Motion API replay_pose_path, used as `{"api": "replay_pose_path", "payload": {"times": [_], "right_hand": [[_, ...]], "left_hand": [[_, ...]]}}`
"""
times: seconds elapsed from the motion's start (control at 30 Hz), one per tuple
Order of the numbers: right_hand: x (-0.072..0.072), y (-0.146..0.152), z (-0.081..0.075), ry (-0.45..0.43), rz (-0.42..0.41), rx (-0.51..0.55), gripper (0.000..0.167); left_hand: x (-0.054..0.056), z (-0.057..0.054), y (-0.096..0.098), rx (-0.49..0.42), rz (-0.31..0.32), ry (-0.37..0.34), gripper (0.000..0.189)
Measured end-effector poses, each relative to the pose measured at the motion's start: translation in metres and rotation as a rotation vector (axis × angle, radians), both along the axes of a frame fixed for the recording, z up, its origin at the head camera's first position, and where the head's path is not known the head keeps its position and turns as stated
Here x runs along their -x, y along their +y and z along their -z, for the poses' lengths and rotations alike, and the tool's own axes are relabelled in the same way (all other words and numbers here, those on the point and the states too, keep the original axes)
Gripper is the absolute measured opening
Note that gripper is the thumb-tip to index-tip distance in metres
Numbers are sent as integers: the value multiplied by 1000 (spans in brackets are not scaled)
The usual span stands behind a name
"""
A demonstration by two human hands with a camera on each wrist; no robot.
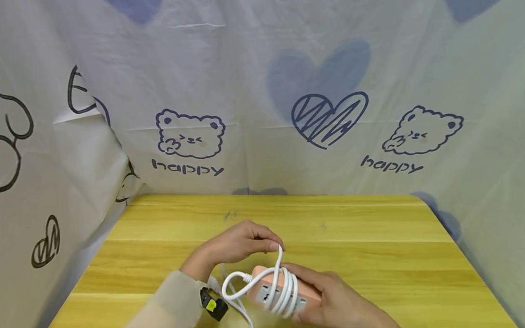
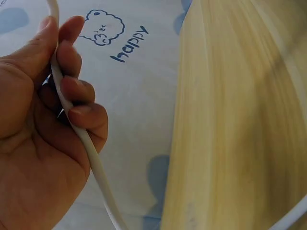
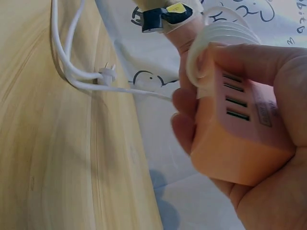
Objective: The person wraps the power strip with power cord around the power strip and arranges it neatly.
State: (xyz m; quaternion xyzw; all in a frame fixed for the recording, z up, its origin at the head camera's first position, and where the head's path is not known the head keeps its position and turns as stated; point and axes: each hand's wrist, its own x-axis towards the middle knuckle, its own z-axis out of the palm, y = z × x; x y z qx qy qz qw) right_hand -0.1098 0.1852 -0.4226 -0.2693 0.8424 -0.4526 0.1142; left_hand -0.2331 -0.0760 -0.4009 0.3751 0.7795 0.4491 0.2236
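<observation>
My right hand point(image 1: 336, 294) grips a pink power strip point(image 1: 311, 293) by its right end, above the table. In the right wrist view, USB ports line the end of the power strip point(image 3: 249, 158). Several turns of white cord point(image 1: 288, 293) are wound around its middle, over the grey socket face. To the upper left, my left hand point(image 1: 243, 242) pinches the cord between thumb and fingers. The left wrist view has the cord point(image 2: 98, 167) running across the palm of the left hand point(image 2: 43, 124) under curled fingers. A white plug point(image 3: 107, 75) with metal prongs lies on the table.
The yellow wood-grain table point(image 1: 369, 228) stretches out beneath both hands. Behind it and at the sides hangs a pale sheet point(image 1: 262, 149) printed with hearts and bears. A small black device with a yellow patch point(image 1: 213, 303) is strapped to the left wrist.
</observation>
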Motion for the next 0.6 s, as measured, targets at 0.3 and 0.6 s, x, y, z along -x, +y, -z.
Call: {"api": "replay_pose_path", "payload": {"times": [0.3, 0.6], "right_hand": [[2, -3, 6, -38, 81, 251, 98], [2, -10, 4, 43, 297, 206, 99]], "left_hand": [[-6, 24, 9, -243, 37, -169, 23], [-21, 21, 11, -186, -30, -14, 22]]}}
